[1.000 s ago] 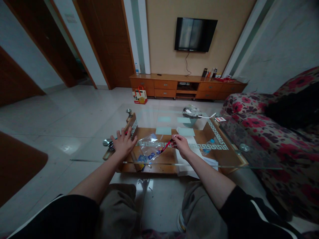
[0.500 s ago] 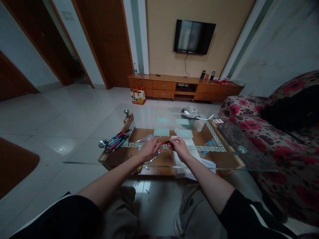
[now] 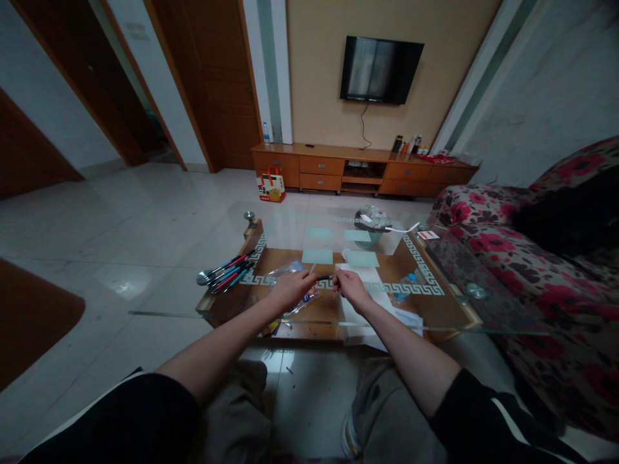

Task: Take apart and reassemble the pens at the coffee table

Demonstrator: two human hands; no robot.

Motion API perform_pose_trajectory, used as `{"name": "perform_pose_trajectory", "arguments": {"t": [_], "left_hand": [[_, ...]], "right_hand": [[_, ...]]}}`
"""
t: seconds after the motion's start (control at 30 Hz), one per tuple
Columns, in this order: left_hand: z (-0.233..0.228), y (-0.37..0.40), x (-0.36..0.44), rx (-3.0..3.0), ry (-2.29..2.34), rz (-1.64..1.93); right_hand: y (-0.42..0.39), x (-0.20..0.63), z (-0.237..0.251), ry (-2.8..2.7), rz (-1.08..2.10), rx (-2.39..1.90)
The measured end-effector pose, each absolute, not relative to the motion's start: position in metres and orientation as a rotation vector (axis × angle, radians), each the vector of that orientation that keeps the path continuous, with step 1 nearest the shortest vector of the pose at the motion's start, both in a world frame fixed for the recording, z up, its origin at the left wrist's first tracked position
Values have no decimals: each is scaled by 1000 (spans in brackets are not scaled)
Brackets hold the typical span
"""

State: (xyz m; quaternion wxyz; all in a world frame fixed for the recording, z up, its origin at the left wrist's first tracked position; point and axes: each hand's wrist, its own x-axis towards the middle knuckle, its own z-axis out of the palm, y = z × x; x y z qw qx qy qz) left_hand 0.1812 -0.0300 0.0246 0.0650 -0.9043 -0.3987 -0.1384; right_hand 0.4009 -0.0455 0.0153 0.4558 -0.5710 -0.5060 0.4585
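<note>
glass-topped coffee table (image 3: 435, 316) with a pale key-pattern border, 2 hands at a slim pen.
left hand (image 3: 290, 290) and right hand (image 3: 352, 288) each pinch an end of the pen (image 3: 323, 278) (thin, dark) just above the glass, over a crinkled clear plastic bag (image 3: 294, 283); a loose bundle of pens (image 3: 227, 272) lies well left.

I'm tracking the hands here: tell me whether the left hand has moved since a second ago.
Yes. The left hand has gone rightward, away from the bundle of pens at the left end of the glass table, and now meets the right hand at one pen.
</note>
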Motion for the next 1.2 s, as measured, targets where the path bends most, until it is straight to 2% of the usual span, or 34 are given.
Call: {"name": "perform_pose_trajectory", "arguments": {"t": [0.2, 0.43, 0.8, 1.2], "left_hand": [[28, -33, 180, -2683, -1243, -456], [32, -35, 181, -2679, -1150, -413], [35, -36, 185, -2709, -1162, -457], [34, -39, 187, -2765, -1223, -425]], "right_hand": [[-43, 407, 15, -1275, 1039, -1386], [-47, 398, 15, -1233, 1306, -1358], [-53, 393, 20, -1254, 1358, -1370], [-49, 391, 20, -1399, 1123, -1438]]}}
